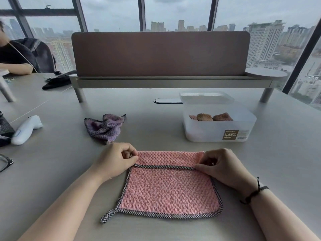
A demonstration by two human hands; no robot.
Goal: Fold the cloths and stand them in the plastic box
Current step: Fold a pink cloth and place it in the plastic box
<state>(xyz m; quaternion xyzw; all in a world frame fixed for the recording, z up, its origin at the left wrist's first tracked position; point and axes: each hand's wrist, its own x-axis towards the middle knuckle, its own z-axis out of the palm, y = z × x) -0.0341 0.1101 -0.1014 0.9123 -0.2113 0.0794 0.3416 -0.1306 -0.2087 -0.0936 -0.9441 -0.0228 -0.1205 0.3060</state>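
I see a pink cloth [171,190] lying flat on the grey table [278,171], right in front of me. Its far edge is folded over toward me, so a strip of checked trim runs across it. My left hand [115,161] pinches the left end of that folded edge with curled fingers. My right hand [219,166] pinches the right end the same way. A dark band [255,193] sits on my right wrist.

The plastic box [219,126] stands farther back and to the right, well apart from the pink cloth. Its lid [206,97] stands open behind it. Inside I see folded cloths [211,117] standing side by side, pink, tan and brown. A brown label is on its front wall.

A purple cloth [104,127] lies crumpled to the left, just past my left hand. Nothing lies between the pink cloth and the box.

A white gadget [26,129] lies near the left edge, and I cannot tell what it is. A brown screen [160,53] on a shelf stands across the back of the table. A black cloth [55,81] lies at the far left, near another person [15,56] sitting there. Tall windows behind show city buildings
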